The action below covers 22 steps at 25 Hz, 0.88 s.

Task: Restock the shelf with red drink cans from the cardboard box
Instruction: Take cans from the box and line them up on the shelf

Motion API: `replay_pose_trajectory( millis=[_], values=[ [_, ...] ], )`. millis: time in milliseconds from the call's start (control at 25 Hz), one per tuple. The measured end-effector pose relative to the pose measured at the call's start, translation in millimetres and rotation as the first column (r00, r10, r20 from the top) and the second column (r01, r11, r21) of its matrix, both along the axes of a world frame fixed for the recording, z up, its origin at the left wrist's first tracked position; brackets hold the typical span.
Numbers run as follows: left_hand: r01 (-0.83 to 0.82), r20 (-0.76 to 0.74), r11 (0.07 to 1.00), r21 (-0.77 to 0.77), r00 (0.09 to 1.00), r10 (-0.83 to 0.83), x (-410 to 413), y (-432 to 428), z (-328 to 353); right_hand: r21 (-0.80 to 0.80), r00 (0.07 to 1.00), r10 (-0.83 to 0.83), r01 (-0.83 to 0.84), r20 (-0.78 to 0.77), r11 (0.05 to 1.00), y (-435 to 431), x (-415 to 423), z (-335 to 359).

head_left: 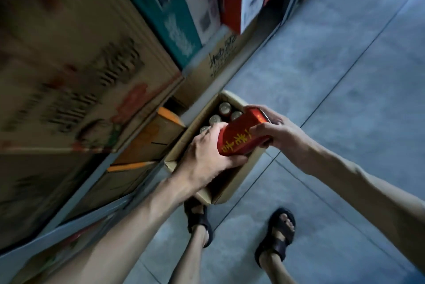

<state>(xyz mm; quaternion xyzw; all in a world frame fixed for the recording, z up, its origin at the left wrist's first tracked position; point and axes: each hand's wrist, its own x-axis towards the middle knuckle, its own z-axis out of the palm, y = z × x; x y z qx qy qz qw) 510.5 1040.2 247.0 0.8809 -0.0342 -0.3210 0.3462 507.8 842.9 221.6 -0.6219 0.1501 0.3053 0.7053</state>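
A red drink can (241, 135) with yellow lettering lies tilted above an open cardboard box (226, 188) on the floor. My left hand (207, 157) grips the can's lower end and my right hand (273, 131) grips its upper end. Several more cans (225, 109) stand upright in the box, showing their silver tops. The shelf (76, 212) runs along the left, packed with cartons.
Large cardboard cartons (76, 72) fill the shelf on the left, with teal and red boxes (177, 8) further along. Grey tiled floor (345, 65) stretches to the right. My sandalled feet (276, 235) stand just below the box.
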Motion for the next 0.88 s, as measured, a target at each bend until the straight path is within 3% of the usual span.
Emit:
replay_pose_trajectory(
  millis=[120, 280, 520, 720, 880],
  values=[
    [-0.029, -0.171, 0.994, -0.109, 0.985, 0.01, 20.8, -10.2, 103.8, -0.014, 0.992, 0.096, -0.095, 0.076, 0.995, -19.2, 17.5, 113.4],
    [-0.098, -0.288, 0.96, -0.263, 0.957, 0.018, 31.1, -2.8, 228.7, -0.074, 0.962, 0.234, -0.225, 0.139, 0.971, -25.6, 33.5, 252.7],
    [-0.215, -0.236, 0.93, -0.299, 0.961, 0.146, -0.6, 41.3, 430.8, -0.179, 0.853, 0.485, -0.455, 0.193, 0.872, 28.0, 37.7, 451.0],
    [-0.357, -0.171, 0.869, -0.344, 0.933, 0.316, -14.4, 88.9, 505.0, -0.261, 0.835, 0.531, -0.485, 0.145, 0.834, 91.2, 52.0, 525.3],
    [-0.412, -0.146, 0.803, -0.43, 0.91, 0.389, -14.1, 131.2, 521.8, -0.345, 0.814, 0.551, -0.471, 0.184, 0.812, 146.9, 71.5, 544.8]
  ],
)
